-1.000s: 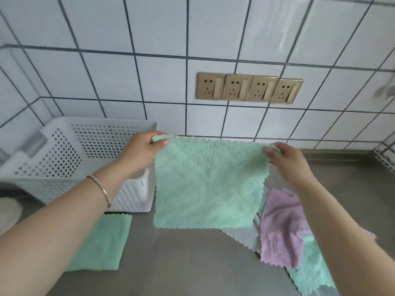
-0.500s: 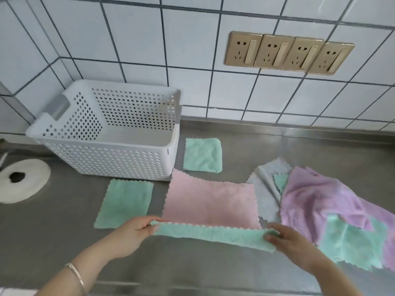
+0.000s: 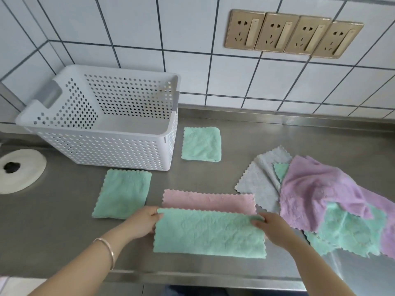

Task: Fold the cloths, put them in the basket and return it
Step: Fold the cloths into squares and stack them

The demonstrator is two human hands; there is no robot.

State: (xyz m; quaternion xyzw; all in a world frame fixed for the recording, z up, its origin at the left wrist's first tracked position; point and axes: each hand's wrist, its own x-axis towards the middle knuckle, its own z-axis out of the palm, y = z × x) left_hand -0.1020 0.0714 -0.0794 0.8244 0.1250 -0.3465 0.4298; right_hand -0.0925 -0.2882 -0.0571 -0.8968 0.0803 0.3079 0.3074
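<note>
Pinching the far corners of a green cloth (image 3: 209,233) folded in half, the left hand (image 3: 142,224) and right hand (image 3: 272,230) each have their grip pressed shut on its upper edge; it lies flat on the steel tabletop (image 3: 64,242), overlapping a pink cloth (image 3: 208,200); two folded green cloths (image 3: 123,193) (image 3: 201,144) lie beside the white basket (image 3: 100,148); a heap of unfolded cloths (image 3: 316,195) sits to the right.

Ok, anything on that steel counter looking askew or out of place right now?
One thing: the crumpled heap of purple, grey and green cloths at right spills over the steel counter's lower-right edge. The white perforated basket stands upright, empty.
</note>
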